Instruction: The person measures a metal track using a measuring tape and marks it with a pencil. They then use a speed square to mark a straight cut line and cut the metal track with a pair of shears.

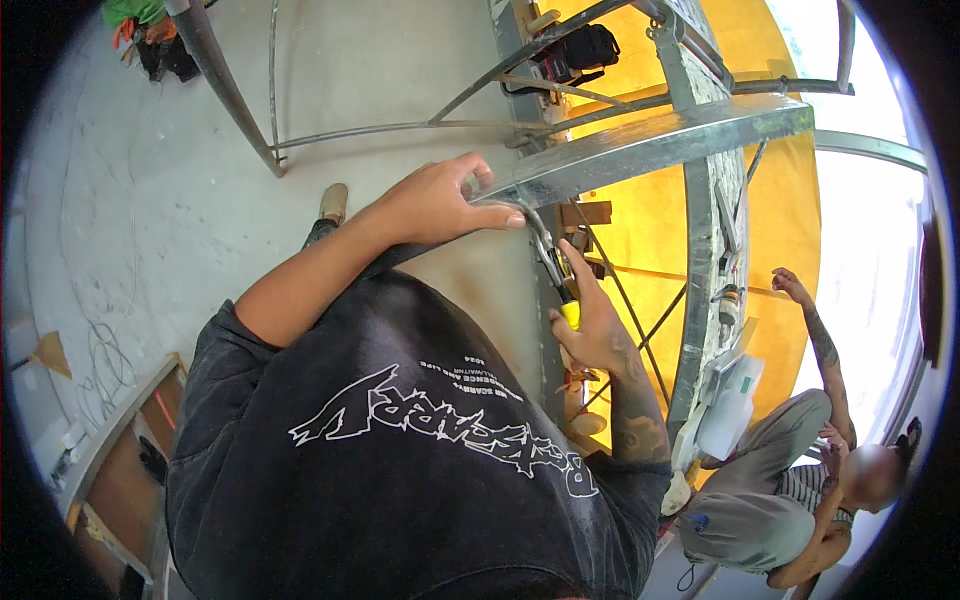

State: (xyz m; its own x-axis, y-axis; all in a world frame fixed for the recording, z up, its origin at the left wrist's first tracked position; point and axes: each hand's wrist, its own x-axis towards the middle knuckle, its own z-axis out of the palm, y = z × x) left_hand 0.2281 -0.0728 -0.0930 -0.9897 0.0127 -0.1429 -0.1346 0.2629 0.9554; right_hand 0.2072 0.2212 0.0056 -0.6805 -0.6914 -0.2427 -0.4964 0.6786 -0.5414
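My left hand (pixel 435 200) is closed over the edge of a long grey plank (pixel 640 153), its thumb on the near side and its fingers curled over the top. In my right hand (pixel 605 325) is a slim metal tool (pixel 546 258) with a yellow grip, its index finger stretched along the shaft. The tool's bent upper end meets the underside of the plank, close to my left thumb. That end is blurred, so I cannot make out its exact kind.
Metal scaffold tubes (pixel 350 131) cross the far side. Beside a ledge (pixel 700 330) with objects on it hangs yellow sheeting (pixel 780 200). A person (pixel 760 510) crouches at the lower right, one arm raised. Loose cables (pixel 105 350) and a wooden frame (pixel 120 450) are at left.
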